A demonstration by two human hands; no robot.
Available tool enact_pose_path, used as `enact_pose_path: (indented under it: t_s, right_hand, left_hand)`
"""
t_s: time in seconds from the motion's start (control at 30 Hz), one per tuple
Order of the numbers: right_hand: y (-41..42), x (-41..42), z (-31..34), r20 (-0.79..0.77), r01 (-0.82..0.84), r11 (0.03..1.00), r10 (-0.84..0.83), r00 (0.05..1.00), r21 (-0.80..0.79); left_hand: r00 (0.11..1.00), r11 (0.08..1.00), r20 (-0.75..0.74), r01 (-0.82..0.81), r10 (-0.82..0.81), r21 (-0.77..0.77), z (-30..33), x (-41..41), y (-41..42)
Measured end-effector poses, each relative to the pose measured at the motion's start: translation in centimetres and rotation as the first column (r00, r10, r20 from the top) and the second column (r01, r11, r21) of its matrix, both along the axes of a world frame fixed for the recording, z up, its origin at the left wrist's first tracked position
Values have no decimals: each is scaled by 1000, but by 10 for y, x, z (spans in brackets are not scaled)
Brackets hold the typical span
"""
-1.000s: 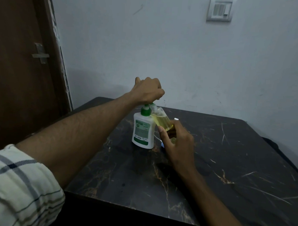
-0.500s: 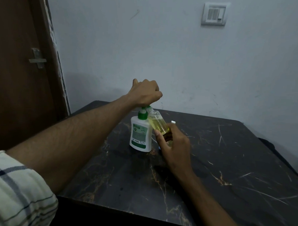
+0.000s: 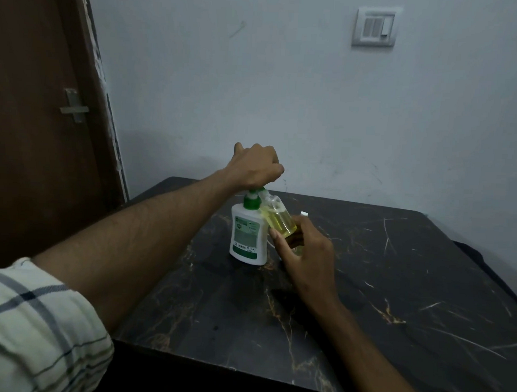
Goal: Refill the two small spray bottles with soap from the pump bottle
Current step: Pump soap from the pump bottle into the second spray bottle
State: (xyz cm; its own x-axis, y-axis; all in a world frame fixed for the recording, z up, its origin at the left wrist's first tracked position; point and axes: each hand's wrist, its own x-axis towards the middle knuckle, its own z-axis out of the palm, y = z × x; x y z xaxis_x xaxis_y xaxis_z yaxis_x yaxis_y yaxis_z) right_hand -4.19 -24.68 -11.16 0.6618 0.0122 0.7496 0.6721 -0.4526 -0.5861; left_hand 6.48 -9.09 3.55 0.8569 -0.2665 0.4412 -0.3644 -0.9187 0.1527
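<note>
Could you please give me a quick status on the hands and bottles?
Left hand grips pump bottle top. Right hand holds tilted spray bottle at spout, part-filled yellow. Nothing in the way.

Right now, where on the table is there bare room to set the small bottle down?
Bare marble lies right of the right hand out to the table edge, and along the near edge between the forearms. It is crowded at the far middle: the pump bottle, the tilted spray bottle at its nozzle, the left hand on the pump, and a small white-topped item behind.

Head camera looks forward and down at the table (image 3: 395,290).
</note>
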Motion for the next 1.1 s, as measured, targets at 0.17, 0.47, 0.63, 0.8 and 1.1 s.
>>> enact_pose_path:
  t_s: [0.17,0.47,0.63,0.8,1.1]
  right_hand:
    - [2,1,4,13,7,1000,-8,1000,10]
    - [1,0,0,19,21,1000,-21,1000,13]
    - [1,0,1,16,9,1000,-9,1000,17]
    - [0,1,-1,10,13,1000,-13,1000,2]
    - [0,2,-1,-11,2,1000,-2,1000,7]
  left_hand:
    - [1000,1000,-1,2,-2,-20,7,-3,0]
    - [1000,999,24,0,1,-52,3,1,-1]
    - [1000,999,6,2,-1,-48,-1,-1,0]
    - [1000,999,29,8,-7,-51,2,4,0]
    - [1000,1000,24,9,-9,-29,3,8,2]
